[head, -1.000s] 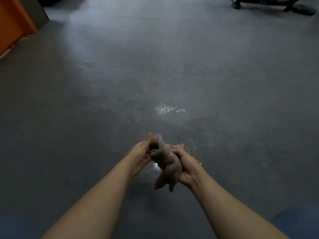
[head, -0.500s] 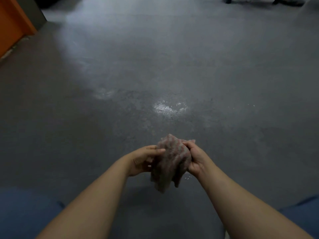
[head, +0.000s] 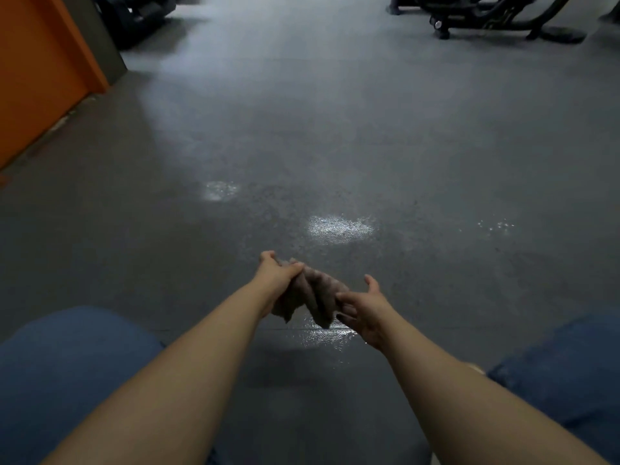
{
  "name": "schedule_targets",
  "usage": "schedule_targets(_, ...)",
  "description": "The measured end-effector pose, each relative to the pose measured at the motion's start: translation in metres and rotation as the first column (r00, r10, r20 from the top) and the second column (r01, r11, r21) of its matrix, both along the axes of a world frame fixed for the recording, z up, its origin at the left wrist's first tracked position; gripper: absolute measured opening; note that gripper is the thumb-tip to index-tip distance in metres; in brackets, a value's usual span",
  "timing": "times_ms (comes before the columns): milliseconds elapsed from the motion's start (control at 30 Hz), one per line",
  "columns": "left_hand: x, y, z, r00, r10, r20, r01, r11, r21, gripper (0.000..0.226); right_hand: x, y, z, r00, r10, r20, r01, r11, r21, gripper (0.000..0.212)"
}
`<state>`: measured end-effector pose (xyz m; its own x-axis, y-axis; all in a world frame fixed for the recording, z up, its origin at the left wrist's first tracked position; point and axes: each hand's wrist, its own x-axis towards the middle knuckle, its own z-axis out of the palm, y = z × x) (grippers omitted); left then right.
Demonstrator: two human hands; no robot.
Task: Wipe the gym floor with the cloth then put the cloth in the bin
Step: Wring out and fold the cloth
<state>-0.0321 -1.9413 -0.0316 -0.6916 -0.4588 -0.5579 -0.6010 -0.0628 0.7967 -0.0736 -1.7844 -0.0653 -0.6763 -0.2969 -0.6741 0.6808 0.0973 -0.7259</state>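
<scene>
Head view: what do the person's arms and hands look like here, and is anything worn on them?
Both forearms are bare up to the frame's edge: no sleeves show. The left hand and the right hand wear no gloves, and I can make out no watch, ring or wristband, though the light is dim. Blue trousers cover both knees at the lower corners.
</scene>
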Motion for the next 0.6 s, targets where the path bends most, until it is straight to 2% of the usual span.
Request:
schedule_targets(67, 0.001, -0.003, -0.001, 0.997, -0.07, 0.008, 0.07, 0.997, -0.039, 0.076, -0.001, -0.002, 0.004, 0.999, -0.028, -0.023, 0.028, 1.0, -0.011, 0.057)
schedule_targets(133, -0.001, -0.004, -0.003, 0.977, -0.205, 0.056, 0.211, 0.968, -0.139, 0.072, -0.005, -0.002, 0.004, 0.992, 0.071, -0.104, -0.067, 0.997, 0.038, 0.041)
schedule_targets(200, -0.007, -0.003, -0.003, 0.932, -0.322, 0.163, 0.356, 0.897, -0.261, 0.059, -0.014, -0.002, 0.001, 0.96, 0.196, -0.2, -0.165, 0.973, 0.158, 0.041)
schedule_targets(267, -0.014, -0.003, -0.005, 0.898, -0.365, 0.246, 0.435, 0.82, -0.372, 0.047, -0.025, -0.003, -0.001, 0.913, 0.304, -0.272, -0.222, 0.93, 0.294, 0.042)
schedule_targets(367, -0.024, -0.003, -0.015, 0.884, -0.355, 0.304, 0.461, 0.768, -0.445, 0.027, -0.045, -0.012, -0.003, 0.812, 0.481, -0.33, -0.3, 0.83, 0.469, 0.029)
schedule_targets(433, -0.029, -0.007, -0.022, 0.879, -0.335, 0.339, 0.467, 0.746, -0.474, 0.018, -0.058, -0.019, -0.008, 0.764, 0.55, -0.338, -0.328, 0.781, 0.531, 0.021)
schedule_targets(533, -0.035, -0.022, -0.035, 0.899, -0.289, 0.33, 0.432, 0.712, -0.554, 0.016, -0.072, -0.036, -0.016, 0.7, 0.631, -0.334, -0.362, 0.717, 0.596, 0.013)
schedule_targets(600, -0.042, -0.038, -0.044, 0.916, -0.284, 0.284, 0.399, 0.727, -0.559, 0.016, -0.081, -0.048, -0.022, 0.672, 0.66, -0.337, -0.362, 0.69, 0.627, 0.012)
